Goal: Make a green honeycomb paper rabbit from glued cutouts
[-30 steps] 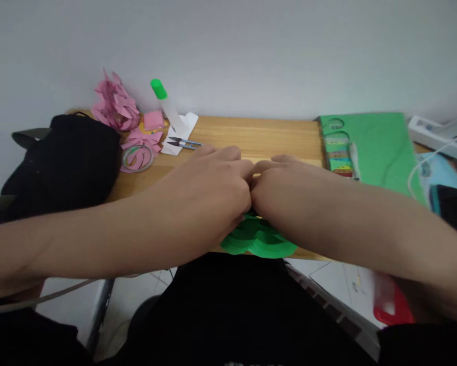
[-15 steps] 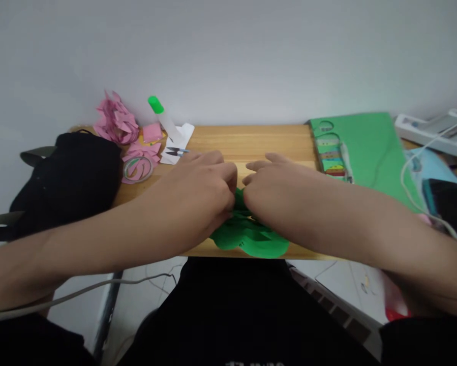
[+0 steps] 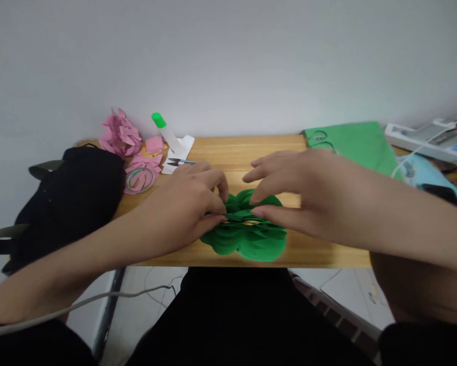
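Observation:
A green layered paper piece (image 3: 262, 248) with scalloped, petal-like edges lies near the front edge of the wooden table. Several stacked layers rise along its middle, with a small gap showing wood between them. At the piece's left end, my left hand (image 3: 195, 195) pinches the raised layers between thumb and fingers. Over its right side my right hand (image 3: 293, 183) has its fingers spread, the thumb tip touching or just above the upper layers. Both hands hide parts of the paper's ends.
On the left lie a black bag (image 3: 70, 188), a crumpled pink paper bundle (image 3: 121, 133), a tape roll (image 3: 140, 180), small snips (image 3: 178, 162) and a green-capped bottle (image 3: 165, 129). To the right are a green sheet (image 3: 360, 145), a white power strip (image 3: 422, 142) and a phone (image 3: 439, 194).
My right hand has lifted and shifted right, its fingers spreading. My left hand has moved slightly left and down. More of the green paper now shows between them.

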Tool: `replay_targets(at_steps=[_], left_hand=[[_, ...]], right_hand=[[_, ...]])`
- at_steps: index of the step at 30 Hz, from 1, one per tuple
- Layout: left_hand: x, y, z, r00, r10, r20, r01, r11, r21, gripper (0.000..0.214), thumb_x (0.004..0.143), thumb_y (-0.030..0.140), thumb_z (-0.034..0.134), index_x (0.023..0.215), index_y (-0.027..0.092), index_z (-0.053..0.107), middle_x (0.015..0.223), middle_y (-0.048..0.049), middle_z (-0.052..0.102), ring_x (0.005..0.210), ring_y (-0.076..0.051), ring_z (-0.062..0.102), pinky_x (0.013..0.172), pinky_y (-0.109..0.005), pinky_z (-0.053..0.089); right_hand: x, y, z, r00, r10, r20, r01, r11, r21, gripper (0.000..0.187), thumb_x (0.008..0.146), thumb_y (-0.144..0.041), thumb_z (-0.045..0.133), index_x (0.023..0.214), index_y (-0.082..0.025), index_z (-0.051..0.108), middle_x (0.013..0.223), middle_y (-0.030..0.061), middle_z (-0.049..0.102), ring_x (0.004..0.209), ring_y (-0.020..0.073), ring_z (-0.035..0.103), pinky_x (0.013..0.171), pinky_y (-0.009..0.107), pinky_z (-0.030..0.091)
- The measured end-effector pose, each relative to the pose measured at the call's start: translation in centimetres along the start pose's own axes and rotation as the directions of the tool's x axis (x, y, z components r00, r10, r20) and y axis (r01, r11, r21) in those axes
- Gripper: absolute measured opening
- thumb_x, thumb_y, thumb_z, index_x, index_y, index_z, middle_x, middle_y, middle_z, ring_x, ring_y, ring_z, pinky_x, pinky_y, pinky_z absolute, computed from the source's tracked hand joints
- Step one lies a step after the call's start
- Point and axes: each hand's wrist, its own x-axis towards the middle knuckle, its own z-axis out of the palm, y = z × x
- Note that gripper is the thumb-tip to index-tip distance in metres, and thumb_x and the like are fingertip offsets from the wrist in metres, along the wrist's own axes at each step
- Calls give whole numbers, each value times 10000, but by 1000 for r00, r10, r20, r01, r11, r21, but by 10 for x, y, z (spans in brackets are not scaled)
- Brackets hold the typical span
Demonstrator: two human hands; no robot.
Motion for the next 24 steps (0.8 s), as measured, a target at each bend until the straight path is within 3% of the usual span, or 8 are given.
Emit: replay_targets(at_steps=[1, 3, 6, 9, 15, 19, 24], left_hand=[[-3, -2, 1, 999, 1, -38, -1, 1000, -12, 219, 866, 202, 575, 703, 230, 718, 934, -38, 642, 841, -198, 558, 757, -360, 425], [-10, -7, 6, 990, 5, -138, -10, 999, -31, 225, 889, 207, 566, 731, 230, 725, 949, -47, 642, 855, -200, 567, 748, -365, 442], [-20, -13, 18, 950, 9, -312, -20, 999, -32, 215, 907, 188, 567, 768, 234, 724, 938, -50, 641, 870, -194, 575, 758, -372, 465], [-29, -17, 30, 916, 8, -400, -11, 1000, -4, 170, 884, 140, 598, 843, 251, 721, 973, -46, 646, 900, -193, 582, 776, -382, 473], [-40, -23, 54, 883, 50, -466, -68, 997, -22, 209, 881, 102, 583, 954, 275, 676, 1007, -35, 651, 919, -186, 605, 778, -391, 473], [-45, -30, 73, 815, 88, -572, -191, 974, -122, 153, 865, 149, 648, 969, 250, 696, 1018, -37, 633, 928, -188, 588, 789, -371, 466], [-49, -33, 88, 791, 1, -612, -248, 915, -319, 236, 870, 198, 664, 1074, 301, 720, 1004, -44, 622, 917, -195, 580, 761, -356, 467]], right_hand=[[-8, 5, -3, 1000, -18, 21, 16, 997, 79, 221, 924, -207, 546, 850, -246, 750, 935, -2, 756, 959, 182, 694, 855, 294, 526], [-23, 14, -6, 993, 24, -117, 2, 976, 218, 160, 923, -277, 577, 955, -242, 730, 1024, 12, 753, 1029, 202, 688, 914, 343, 540], [-43, 24, 5, 927, 168, -335, -61, 950, 306, 145, 901, -191, 593, 967, -252, 708, 1016, 25, 748, 1005, 221, 696, 908, 414, 554], [-57, 30, 22, 876, 214, -432, -52, 933, 357, 177, 870, -138, 623, 966, -265, 699, 992, 25, 740, 981, 218, 694, 902, 418, 548], [-62, 27, 33, 896, 120, -428, 1, 962, 272, 180, 847, -96, 622, 923, -239, 700, 967, 43, 728, 952, 221, 691, 828, 400, 556], [-65, 24, 33, 893, 54, -447, 80, 958, 275, 142, 849, -108, 635, 885, -230, 696, 973, 47, 717, 916, 211, 691, 812, 395, 552], [-71, 18, 33, 921, 41, -387, 76, 956, 283, 144, 873, -109, 628, 885, -244, 679, 1006, 53, 700, 938, 208, 682, 824, 385, 559]])
